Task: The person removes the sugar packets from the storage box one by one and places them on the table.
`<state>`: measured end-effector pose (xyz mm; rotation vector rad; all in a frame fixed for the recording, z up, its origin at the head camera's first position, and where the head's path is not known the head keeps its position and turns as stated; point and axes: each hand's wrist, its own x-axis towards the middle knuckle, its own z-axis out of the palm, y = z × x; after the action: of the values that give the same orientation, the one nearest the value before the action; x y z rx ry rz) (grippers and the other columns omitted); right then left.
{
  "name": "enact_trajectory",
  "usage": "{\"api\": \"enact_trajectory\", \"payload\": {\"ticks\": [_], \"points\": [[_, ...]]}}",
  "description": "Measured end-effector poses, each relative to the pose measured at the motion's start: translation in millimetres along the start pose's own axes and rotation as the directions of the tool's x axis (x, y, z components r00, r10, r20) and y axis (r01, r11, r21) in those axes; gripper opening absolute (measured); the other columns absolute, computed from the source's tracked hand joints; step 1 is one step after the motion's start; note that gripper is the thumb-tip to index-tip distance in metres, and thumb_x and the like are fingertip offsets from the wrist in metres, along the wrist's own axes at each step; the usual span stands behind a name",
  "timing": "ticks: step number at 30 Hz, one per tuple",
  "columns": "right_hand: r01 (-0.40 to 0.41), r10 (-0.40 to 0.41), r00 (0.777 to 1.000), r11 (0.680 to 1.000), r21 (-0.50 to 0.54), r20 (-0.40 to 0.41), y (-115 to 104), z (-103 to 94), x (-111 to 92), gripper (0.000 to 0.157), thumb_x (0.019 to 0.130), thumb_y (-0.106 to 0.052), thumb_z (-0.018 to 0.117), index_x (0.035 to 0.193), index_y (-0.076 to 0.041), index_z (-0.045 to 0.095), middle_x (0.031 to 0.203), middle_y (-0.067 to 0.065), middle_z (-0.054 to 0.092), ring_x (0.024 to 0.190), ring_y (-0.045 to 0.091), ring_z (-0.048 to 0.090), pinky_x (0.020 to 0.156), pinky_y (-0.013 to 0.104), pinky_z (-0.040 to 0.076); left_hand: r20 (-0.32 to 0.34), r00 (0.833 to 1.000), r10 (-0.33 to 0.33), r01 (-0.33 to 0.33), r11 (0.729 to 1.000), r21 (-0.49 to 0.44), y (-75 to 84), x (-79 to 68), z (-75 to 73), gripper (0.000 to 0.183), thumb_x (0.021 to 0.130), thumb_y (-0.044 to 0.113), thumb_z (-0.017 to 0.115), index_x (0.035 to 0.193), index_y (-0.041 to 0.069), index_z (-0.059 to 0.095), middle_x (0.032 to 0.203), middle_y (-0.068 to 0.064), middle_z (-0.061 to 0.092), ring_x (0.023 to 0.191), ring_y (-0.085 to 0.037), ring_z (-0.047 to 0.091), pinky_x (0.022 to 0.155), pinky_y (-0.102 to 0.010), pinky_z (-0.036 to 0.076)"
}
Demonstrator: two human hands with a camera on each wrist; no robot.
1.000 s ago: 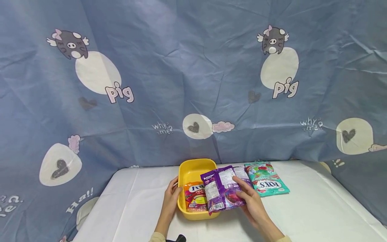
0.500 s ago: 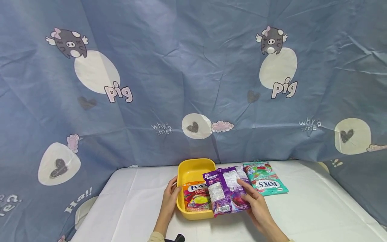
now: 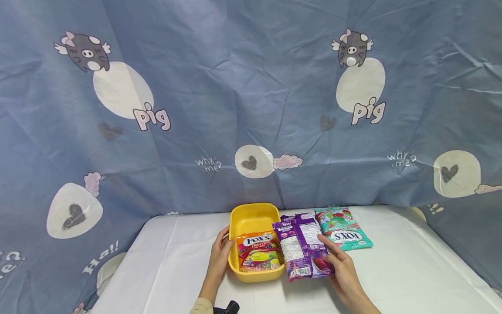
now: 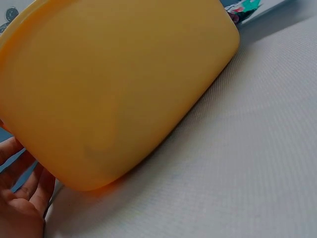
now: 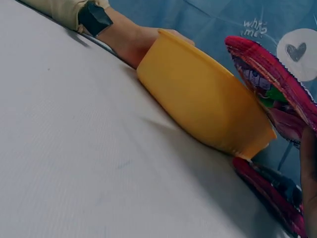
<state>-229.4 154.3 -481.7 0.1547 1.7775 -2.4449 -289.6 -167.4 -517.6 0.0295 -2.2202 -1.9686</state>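
Note:
My left hand [image 3: 219, 250] rests against the left side of a yellow plastic bin [image 3: 251, 277], its fingers laid along the outer wall and the thumb tip at the rim. In the left wrist view the bin's wall [image 4: 124, 89] fills much of the picture, with the fingers at lower left. An orange Fox's candy bag [image 3: 259, 255] lies face up inside the bin. Just right of it, my right hand [image 3: 343, 270] pinches a purple candy bag [image 3: 300, 253] by its right edge, back side up. The right wrist view shows that candy bag [image 5: 277, 89] raised above the table.
Another purple candy bag [image 3: 288, 217] lies behind the held one, partly hidden. A teal Fox's candy bag [image 3: 345, 233] lies on the white-covered table [image 3: 404, 261] to its right. Blue patterned cloth [image 3: 196, 87] hangs along the table's back edge. A black object [image 3: 231, 307] shows near the left wrist.
My right hand has shifted right with the purple candy bag, away from above the bin, uncovering the orange candy bag. My left hand has stayed at the bin's side.

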Motion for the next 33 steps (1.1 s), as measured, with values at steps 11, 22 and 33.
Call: {"api": "enact_trajectory", "payload": {"ticks": [11,22,33], "points": [[0.006,-0.009,0.999,0.998,-0.057,-0.041,9,-24.1,-8,0.059,0.08,0.0,0.038,0.135,-0.023,0.036,0.151,-0.006,0.003,0.133,0.018,0.022,0.089,0.017,0.044,-0.003,1.0,-0.019,0.019,1.0,-0.017,0.8,-2.2,0.8,0.045,0.086,0.02,0.049,0.131,0.022,0.041,0.133,-0.004,0.044,0.118,-0.021,0.047,0.097,-0.038,0.041],[0.044,-0.076,0.994,0.929,-0.368,-0.073,17,-32.8,-22,0.06,0.077,0.004,0.038,0.131,-0.02,0.042,0.145,-0.003,0.025,0.128,0.016,0.026,0.082,0.011,0.043,0.017,1.0,-0.004,0.004,1.0,-0.016,-0.6,-4.2,2.3,0.046,0.087,0.019,0.048,0.132,0.019,0.039,0.135,-0.006,0.042,0.12,-0.024,0.045,0.098,-0.04,0.04],[0.051,-0.087,0.995,0.867,-0.496,-0.051,18,-33.8,-26,0.061,0.076,0.005,0.04,0.13,-0.024,0.043,0.141,-0.004,0.033,0.135,0.023,0.018,0.09,0.015,0.04,-0.01,1.0,0.007,-0.008,1.0,-0.031,3.2,-2.5,0.8,0.044,0.086,0.018,0.049,0.13,0.022,0.042,0.132,-0.003,0.046,0.118,-0.021,0.047,0.096,-0.038,0.042]]}}
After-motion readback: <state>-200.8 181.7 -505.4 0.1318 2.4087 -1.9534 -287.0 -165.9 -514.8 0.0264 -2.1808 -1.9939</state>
